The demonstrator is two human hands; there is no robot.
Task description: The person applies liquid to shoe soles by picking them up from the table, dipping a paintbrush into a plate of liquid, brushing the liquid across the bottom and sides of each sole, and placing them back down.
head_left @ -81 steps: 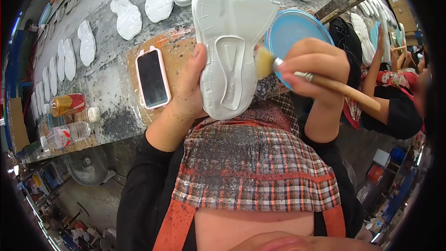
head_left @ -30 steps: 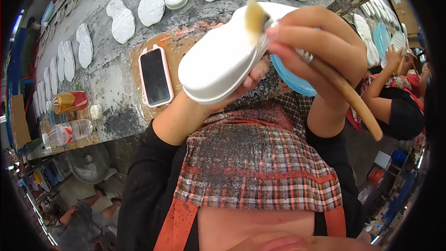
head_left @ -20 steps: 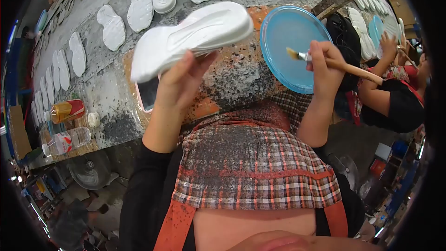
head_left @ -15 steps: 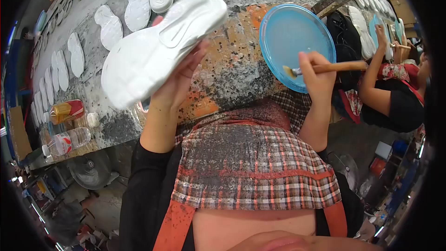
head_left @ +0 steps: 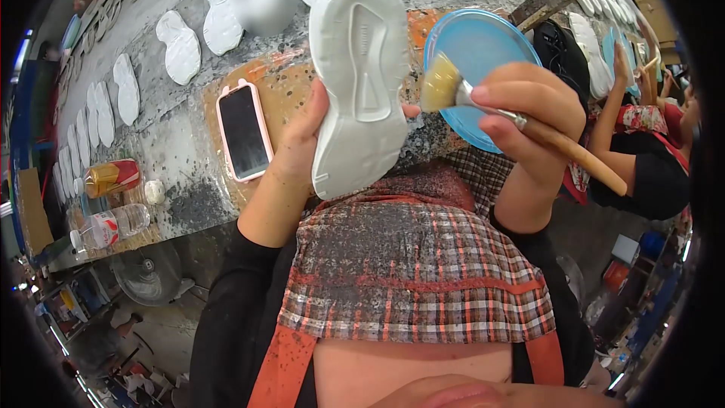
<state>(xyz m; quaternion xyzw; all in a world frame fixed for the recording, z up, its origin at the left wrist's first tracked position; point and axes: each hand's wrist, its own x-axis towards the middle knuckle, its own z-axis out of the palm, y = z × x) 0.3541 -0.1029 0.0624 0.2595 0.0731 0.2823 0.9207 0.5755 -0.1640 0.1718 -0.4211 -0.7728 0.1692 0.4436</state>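
My left hand (head_left: 300,132) grips a white shoe sole (head_left: 362,53) at its edges, thumb on the near side and a fingertip showing past the far edge. The sole stands nearly upright, its face with a raised outline towards me. My right hand (head_left: 540,109) is closed around a paintbrush (head_left: 578,155) with a wooden handle and a metal collar. Its pale bristles (head_left: 440,83) point at the sole, a small gap apart, over the rim of a blue basin (head_left: 483,38) that my right hand partly hides.
Several white soles (head_left: 179,47) lie in rows across the stained table (head_left: 177,155). Left of my forearm lies a phone (head_left: 245,132) in a pink case. Two bottles, one a clear bottle (head_left: 113,227), lie at the left edge. Another person (head_left: 642,151) works at the right, beside a black bag (head_left: 555,53).
The sole has turned from slanted to upright and moved right, uncovering the phone. My right hand has lifted the brush from the basin towards the sole.
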